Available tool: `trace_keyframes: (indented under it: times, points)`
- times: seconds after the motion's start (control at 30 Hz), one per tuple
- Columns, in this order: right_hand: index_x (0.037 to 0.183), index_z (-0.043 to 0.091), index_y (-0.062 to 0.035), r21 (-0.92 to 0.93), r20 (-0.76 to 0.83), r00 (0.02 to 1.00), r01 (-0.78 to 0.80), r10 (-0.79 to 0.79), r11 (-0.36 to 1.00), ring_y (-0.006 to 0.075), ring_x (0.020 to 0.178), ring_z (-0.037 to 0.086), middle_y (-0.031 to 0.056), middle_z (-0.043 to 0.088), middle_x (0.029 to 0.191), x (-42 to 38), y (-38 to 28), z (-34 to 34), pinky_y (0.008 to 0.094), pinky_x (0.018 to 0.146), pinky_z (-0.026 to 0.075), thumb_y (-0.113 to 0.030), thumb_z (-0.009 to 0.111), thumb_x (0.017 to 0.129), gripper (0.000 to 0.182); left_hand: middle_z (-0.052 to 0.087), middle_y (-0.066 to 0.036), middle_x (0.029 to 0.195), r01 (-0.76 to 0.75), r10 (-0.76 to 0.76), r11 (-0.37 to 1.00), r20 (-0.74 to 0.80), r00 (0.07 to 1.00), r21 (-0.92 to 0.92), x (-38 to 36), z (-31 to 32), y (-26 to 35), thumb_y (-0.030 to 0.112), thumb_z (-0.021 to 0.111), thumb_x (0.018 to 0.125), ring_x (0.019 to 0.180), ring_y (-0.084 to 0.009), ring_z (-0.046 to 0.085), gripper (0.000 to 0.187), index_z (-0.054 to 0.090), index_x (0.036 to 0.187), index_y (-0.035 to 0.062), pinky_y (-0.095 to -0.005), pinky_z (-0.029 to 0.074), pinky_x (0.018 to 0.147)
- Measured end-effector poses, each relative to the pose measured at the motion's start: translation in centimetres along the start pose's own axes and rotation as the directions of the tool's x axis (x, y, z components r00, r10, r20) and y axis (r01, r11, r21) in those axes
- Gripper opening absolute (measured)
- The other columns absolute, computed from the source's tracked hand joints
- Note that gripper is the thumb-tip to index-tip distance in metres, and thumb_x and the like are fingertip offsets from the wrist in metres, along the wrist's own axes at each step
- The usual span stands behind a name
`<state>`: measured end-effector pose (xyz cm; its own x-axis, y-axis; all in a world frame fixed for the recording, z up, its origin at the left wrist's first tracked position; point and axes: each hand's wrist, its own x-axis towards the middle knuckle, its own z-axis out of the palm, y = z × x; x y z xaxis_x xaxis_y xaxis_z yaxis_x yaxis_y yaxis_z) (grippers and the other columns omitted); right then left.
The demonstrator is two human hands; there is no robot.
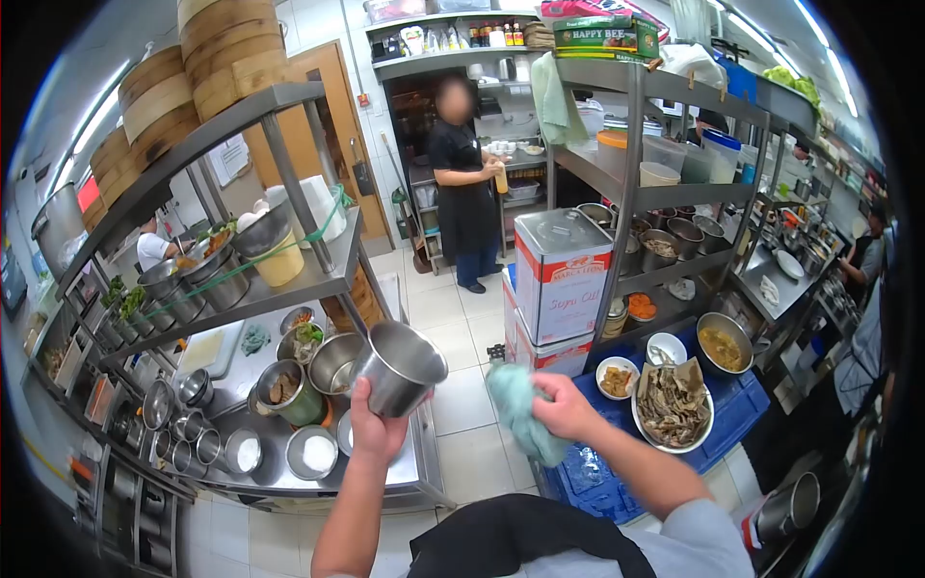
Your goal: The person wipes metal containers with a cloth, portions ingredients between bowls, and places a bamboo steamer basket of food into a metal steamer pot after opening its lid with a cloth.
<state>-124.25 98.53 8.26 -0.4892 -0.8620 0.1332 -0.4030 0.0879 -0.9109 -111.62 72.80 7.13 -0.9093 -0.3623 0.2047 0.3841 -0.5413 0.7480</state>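
Observation:
My left hand [379, 429] grips a deep stainless steel pot [405, 371] from below and the side. The pot is tilted, its mouth facing up and to the right. A crumpled pale green cloth [525, 414] is bunched in my right hand [568, 409], apart from the pot over the floor. Behind the pot, on the steel counter [385, 467], sit another steel pot [335, 361] and a pot with brown food [286, 390]. Closer to me is a steel bowl of white powder [313, 453].
To my right, a blue bin lid [737, 405] bears a white bowl of dried brown pieces [708, 424] and a pan of yellowish liquid [723, 342]. Stacked oil tins [562, 279] stand beside a steel rack [631, 144]. A person in black [458, 183] stands ahead holding a bottle.

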Motion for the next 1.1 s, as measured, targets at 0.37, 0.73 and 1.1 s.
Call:
trace_keyframes:
  times: [0.37,0.73,1.1]
  points:
    - [0.133,0.04,0.0026,0.139,-0.686,0.71,0.342,-0.158,0.929,0.0168,0.11,0.049,0.01,0.051,0.121,1.7,0.8,5.1,0.0321,0.098,0.041,-0.014,0.054,0.094,0.045,0.049,-0.015,0.14,-0.262,0.228,0.843,0.129,0.965,0.471,0.8,2.4,-2.8,0.05,0.061,0.091,0.129,-0.026,0.048,0.076,0.037,0.144,0.0002,-0.0381,0.036,0.109]
    - [0.139,0.045,0.0037,0.446,-0.557,0.826,0.206,0.09,0.871,0.0209,0.12,0.049,0.0157,0.053,0.13,3.6,0.1,4.2,0.0319,0.106,0.035,-0.036,0.045,0.103,0.054,0.055,-0.01,0.132,0.021,-0.121,0.914,0.223,0.967,0.405,-0.1,0.4,-3.4,0.071,0.081,0.059,0.122,-0.0201,0.053,0.115,0.043,0.139,-0.0026,-0.038,0.042,0.103]
    - [0.135,0.049,0.0041,0.034,-0.622,0.743,0.339,-0.246,0.94,0.0184,0.112,0.056,0.0122,0.06,0.121,2.8,-2.9,3.3,0.0296,0.098,0.041,-0.026,0.047,0.1,0.046,0.05,-0.013,0.132,-0.107,0.034,0.874,0.161,0.986,0.475,0.5,4.8,-1.2,0.047,0.085,0.071,0.12,-0.0228,0.053,0.114,0.017,0.151,0.0033,-0.0367,0.042,0.103]
